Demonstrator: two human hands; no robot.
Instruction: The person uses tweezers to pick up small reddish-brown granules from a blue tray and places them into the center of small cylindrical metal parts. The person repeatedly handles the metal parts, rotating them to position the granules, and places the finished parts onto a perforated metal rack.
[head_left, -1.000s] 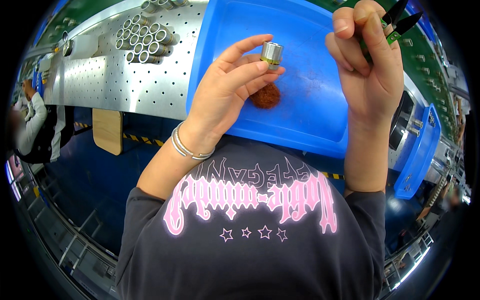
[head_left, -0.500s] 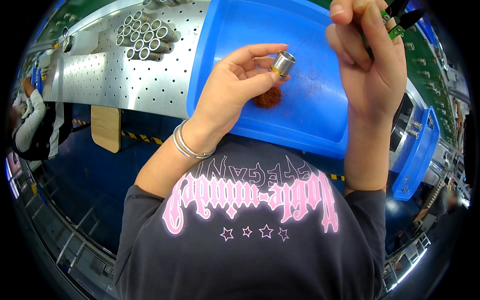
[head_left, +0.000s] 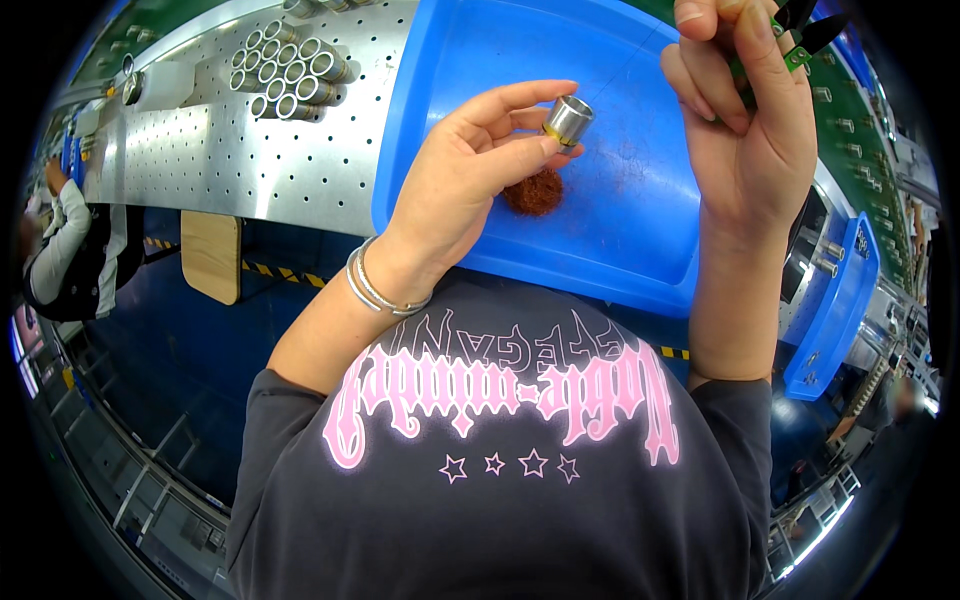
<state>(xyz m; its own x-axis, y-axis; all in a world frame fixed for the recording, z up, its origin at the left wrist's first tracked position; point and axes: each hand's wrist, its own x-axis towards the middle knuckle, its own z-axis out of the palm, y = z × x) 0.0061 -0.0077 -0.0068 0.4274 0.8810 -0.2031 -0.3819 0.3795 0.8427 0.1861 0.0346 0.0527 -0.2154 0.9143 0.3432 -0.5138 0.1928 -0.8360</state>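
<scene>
Inspection step in hand: left hand (head_left: 470,165) pinches a small metal sleeve (head_left: 568,121) at its fingertips above the blue tray (head_left: 640,230), copper tangle (head_left: 533,192) just below, right hand (head_left: 750,120) closed on green-handled snips (head_left: 800,35); next likely calls for trimming at the sleeve.

Shiny metal sleeve (head_left: 569,120), glossy plastic tray (head_left: 640,200)

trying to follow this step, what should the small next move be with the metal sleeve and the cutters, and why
Probably bring the right hand with the green-handled cutters down toward the metal sleeve. The left hand pinches the sleeve in its fingertips above the blue tray, open end tilted toward the tool, while the cutters are raised well apart from it. A clump of reddish wire scraps lies below, which hints at trimming.
</scene>
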